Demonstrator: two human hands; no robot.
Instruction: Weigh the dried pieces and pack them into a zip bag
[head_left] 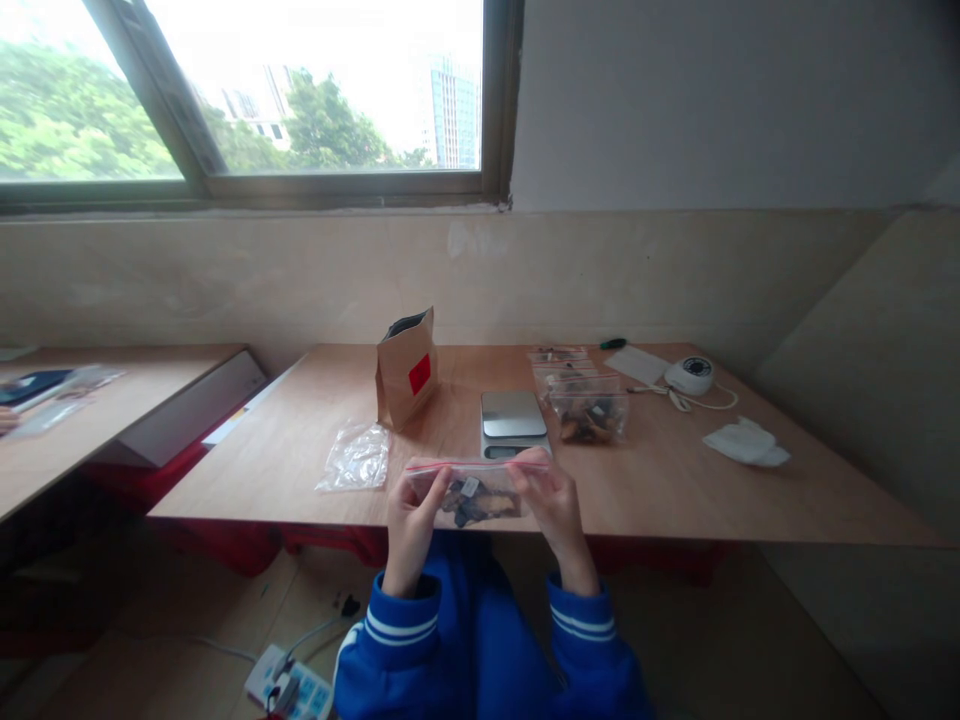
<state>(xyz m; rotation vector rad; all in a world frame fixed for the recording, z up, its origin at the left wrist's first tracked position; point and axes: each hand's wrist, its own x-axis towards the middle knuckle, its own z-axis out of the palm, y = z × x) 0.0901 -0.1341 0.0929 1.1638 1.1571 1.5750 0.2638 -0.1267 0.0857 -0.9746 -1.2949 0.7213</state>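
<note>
**Sealing a filled zip bag at the worktop edge**

Both hands hold a clear zip bag (476, 492) of dark dried pieces just in front of the worktop (675, 480). The left hand (411, 520) and right hand (553, 505) each have their fingers closed on the bag's red strip at opposite ends. The step looks like pressing the seal shut; next, the pinch would need to run evenly along the strip. Beyond lie an empty bag (355, 458), a scale (512, 420), filled bags (589, 412) and a brown paper pouch (406, 368).
</note>
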